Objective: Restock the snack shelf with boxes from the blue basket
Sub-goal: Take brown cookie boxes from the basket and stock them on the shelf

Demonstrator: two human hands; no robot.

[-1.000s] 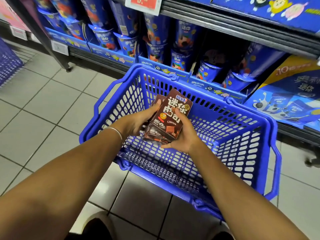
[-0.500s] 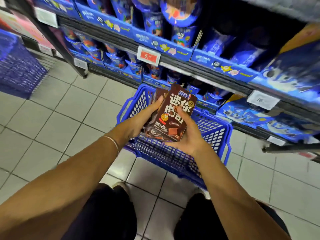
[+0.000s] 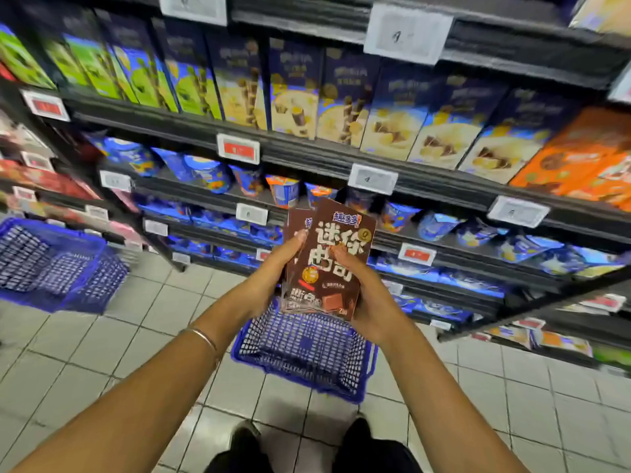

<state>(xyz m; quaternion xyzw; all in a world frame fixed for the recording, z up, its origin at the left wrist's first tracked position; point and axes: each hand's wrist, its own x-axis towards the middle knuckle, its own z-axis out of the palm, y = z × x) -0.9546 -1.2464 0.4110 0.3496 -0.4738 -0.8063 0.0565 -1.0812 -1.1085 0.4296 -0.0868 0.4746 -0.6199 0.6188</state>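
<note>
The left grip and the right grip both clasp a small stack of brown snack boxes, held upright in front of the lower shelves and above the basket. The left fingers wrap the stack's left edge. The right thumb lies across the front face, with the palm under the lower right corner. At least two boxes show, the front one fanned slightly off the one behind; any more I cannot tell.

They look like light, stiff, glossy card. I judge they would slide on each other under a loose pinch and dent at the corners under a hard one, so the long edges, faces pressed together, seem the best hold.

Below, the blue basket stands on the tiled floor. Only its mesh bottom shows, and its far end is hidden behind the stack. The snack shelf carries blue cups and, above them, tall cartons.
</note>
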